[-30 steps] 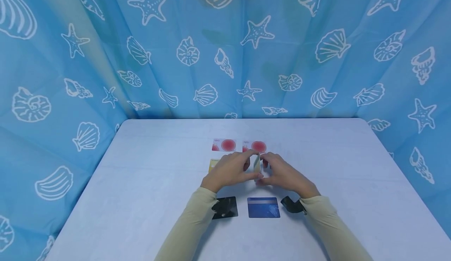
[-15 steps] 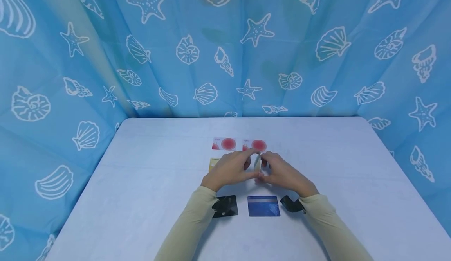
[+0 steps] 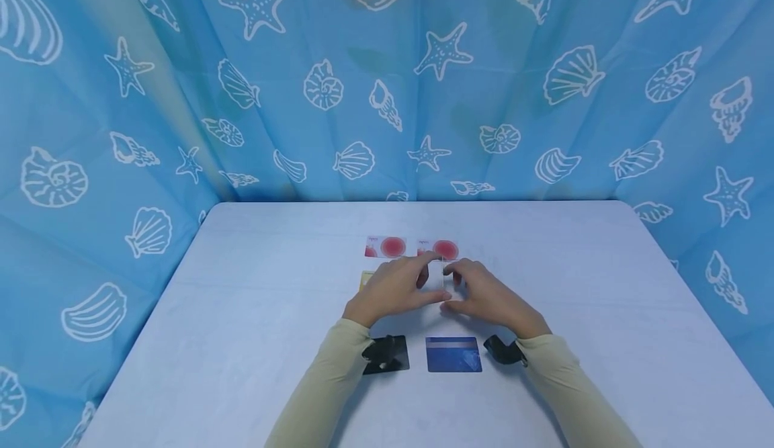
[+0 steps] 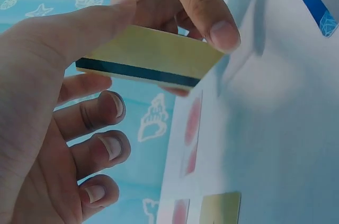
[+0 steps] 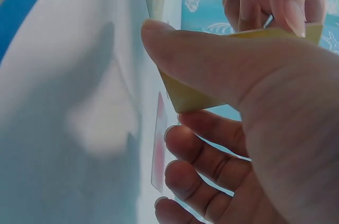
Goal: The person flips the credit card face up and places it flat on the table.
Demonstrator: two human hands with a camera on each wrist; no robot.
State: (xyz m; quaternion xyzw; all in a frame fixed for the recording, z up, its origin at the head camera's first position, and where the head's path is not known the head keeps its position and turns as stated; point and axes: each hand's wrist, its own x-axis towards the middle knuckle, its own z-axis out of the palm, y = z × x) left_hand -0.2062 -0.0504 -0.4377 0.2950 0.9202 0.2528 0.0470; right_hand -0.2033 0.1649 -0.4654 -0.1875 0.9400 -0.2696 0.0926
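In the head view my left hand (image 3: 393,290) and right hand (image 3: 491,298) face each other above the middle of the table. Between them they hold a gold card, seen nearly edge-on there. The left wrist view shows the gold card (image 4: 153,52) with its dark stripe along one long edge. My left thumb and index finger pinch one end, and the right thumb (image 4: 224,34) lies at the opposite end. In the right wrist view the right thumb covers much of the card (image 5: 193,92), while the other fingers stay loosely bent below it.
Two white cards with red circles, a left card (image 3: 385,246) and a right card (image 3: 445,249), lie behind the hands. A yellow card (image 3: 365,279) is partly hidden by the left hand. Nearer lie a black card (image 3: 393,354) and a blue card (image 3: 453,355). A patterned curtain (image 3: 387,99) surrounds the table.
The held gold card has turned from showing a slim yellowish face to standing almost edge-on in the head view. Both hands have hardly moved.
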